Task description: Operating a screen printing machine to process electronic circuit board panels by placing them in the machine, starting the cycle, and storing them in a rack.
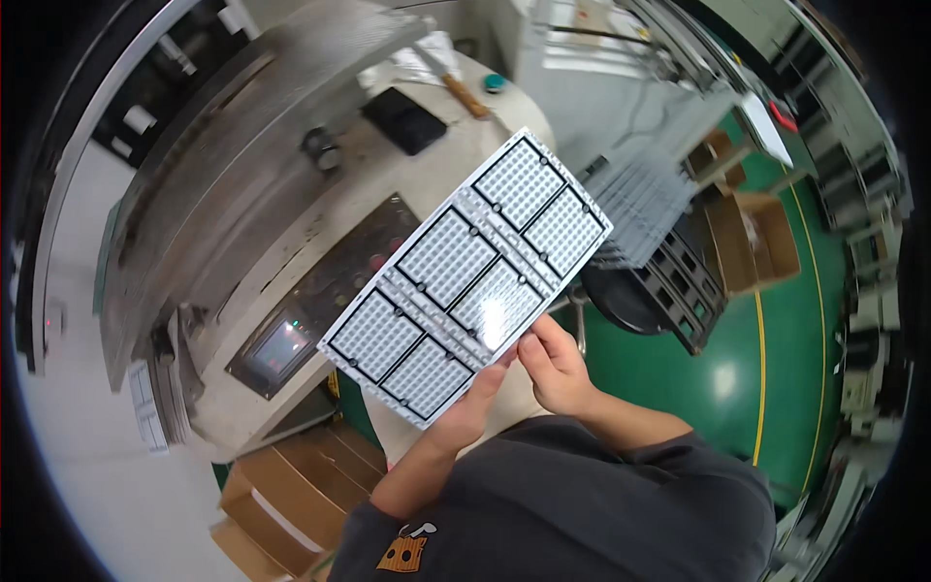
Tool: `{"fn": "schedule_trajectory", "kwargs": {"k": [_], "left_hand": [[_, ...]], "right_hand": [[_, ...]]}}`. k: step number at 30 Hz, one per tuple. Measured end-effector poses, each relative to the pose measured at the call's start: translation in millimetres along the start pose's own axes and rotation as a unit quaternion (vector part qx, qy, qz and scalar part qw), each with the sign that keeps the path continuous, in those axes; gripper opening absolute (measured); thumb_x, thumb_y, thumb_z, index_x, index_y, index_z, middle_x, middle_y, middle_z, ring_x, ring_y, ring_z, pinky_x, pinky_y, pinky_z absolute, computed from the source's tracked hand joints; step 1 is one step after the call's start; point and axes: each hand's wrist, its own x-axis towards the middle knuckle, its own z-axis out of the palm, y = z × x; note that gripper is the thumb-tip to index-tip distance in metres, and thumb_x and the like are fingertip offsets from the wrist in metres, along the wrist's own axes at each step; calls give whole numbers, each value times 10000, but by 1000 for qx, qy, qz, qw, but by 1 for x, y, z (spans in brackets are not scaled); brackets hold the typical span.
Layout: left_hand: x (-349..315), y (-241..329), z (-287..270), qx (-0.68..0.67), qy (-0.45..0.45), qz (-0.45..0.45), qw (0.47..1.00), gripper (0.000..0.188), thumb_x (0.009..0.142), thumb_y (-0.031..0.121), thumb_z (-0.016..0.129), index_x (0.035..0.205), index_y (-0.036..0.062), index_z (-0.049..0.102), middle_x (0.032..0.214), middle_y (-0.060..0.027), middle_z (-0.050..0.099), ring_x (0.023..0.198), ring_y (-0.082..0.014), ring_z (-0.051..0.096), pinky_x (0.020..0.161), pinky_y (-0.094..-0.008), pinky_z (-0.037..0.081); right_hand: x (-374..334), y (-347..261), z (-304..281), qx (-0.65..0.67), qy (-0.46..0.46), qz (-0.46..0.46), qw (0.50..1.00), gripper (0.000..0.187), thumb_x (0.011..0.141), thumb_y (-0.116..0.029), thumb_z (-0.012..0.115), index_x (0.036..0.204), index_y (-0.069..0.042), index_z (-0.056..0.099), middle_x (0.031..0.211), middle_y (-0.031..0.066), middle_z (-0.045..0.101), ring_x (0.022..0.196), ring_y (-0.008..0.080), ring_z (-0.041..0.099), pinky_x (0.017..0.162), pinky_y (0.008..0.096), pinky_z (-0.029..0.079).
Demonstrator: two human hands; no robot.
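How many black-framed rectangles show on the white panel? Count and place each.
6 rectangles on the white panel: two toward its upper right end, two across its middle, two toward its lower left end. Its underside is hidden.

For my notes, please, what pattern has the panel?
The panel shows black-framed pale grids; head view.

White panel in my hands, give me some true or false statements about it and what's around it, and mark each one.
1. The left hand and right hand both hold the white panel. True.
2. The panel shows four black-framed grids. False: it shows six.
3. The control screen is lit. True.
4. The screen appears right of the panel. False: it appears to its left.
5. An open cardboard box appears right of the panel. True.
6. Both hands wear gloves. False: both are bare.
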Motion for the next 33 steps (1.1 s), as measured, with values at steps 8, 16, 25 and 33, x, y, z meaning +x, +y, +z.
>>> {"fn": "schedule_trajectory", "kwargs": {"k": [8,16,25,33], "left_hand": [[42,-19,86,66,-44,-2,997,306,992,139,642,1274,21,639,1211,-114,671,1158,-255,618,984,-360,479],[43,-39,90,303,-255,90,914,470,879,173,779,1302,37,627,1287,-175,621,1203,-320,595,1004,-376,470],[-7,-63,43,218,-279,-114,928,455,840,64,737,1283,36,635,1256,-156,638,1167,-312,614,1017,-374,467],[-32,-71,18,266,-243,-130,924,401,923,189,697,1276,12,628,1226,-146,649,1124,-256,619,978,-352,471]], "right_hand": [[-18,-40,-47,142,165,-40,975,484,1070,-302,499,1456,-25,407,1287,77,560,1152,170,547,976,338,449],[-68,-122,-157,34,271,-44,961,332,1051,-266,515,1254,-9,565,680,-82,486,586,24,404,578,179,337],[-85,-92,-257,-144,321,145,925,189,1044,-208,517,945,-82,617,699,-81,476,623,24,397,556,195,320],[-26,-60,-294,-143,313,214,914,239,1023,-168,523,805,-82,570,704,-47,522,617,55,440,566,220,370]]}}
